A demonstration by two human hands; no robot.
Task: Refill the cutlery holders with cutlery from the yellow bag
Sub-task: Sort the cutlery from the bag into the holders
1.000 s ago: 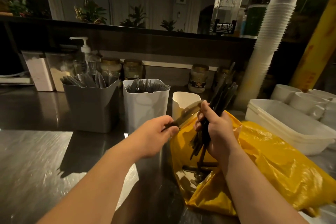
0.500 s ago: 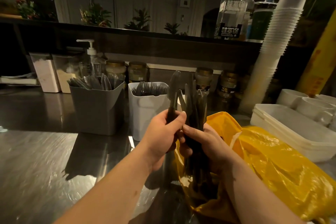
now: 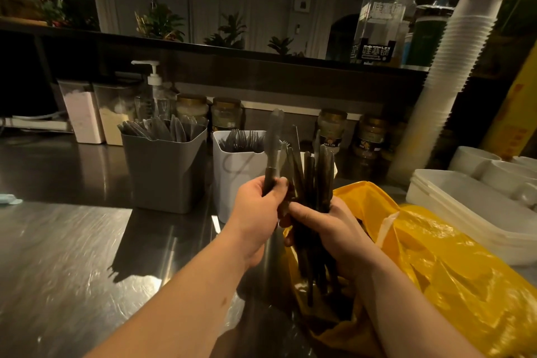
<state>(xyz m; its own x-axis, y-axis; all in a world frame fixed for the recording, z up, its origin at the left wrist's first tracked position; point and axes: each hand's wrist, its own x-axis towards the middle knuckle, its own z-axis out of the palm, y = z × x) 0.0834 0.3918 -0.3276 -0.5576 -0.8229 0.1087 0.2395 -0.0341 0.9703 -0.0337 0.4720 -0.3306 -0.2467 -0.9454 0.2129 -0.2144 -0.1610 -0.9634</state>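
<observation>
My right hand grips an upright bundle of dark plastic cutlery above the open mouth of the yellow bag. My left hand holds a single dark knife by its handle, blade up, right beside the bundle. Behind the hands stand a grey holder filled with knives, a white holder filled with forks, and a cream holder mostly hidden behind the bundle. More cutlery lies inside the bag.
The steel counter stretches left and front. White tubs and white cups sit at the right, behind a tall stack of white cups. Jars, a pump bottle and canisters line the back wall.
The right hand turned the bundle from leaning right to upright. The left hand swung its knife from lying sideways to blade up and held it beside the bundle.
</observation>
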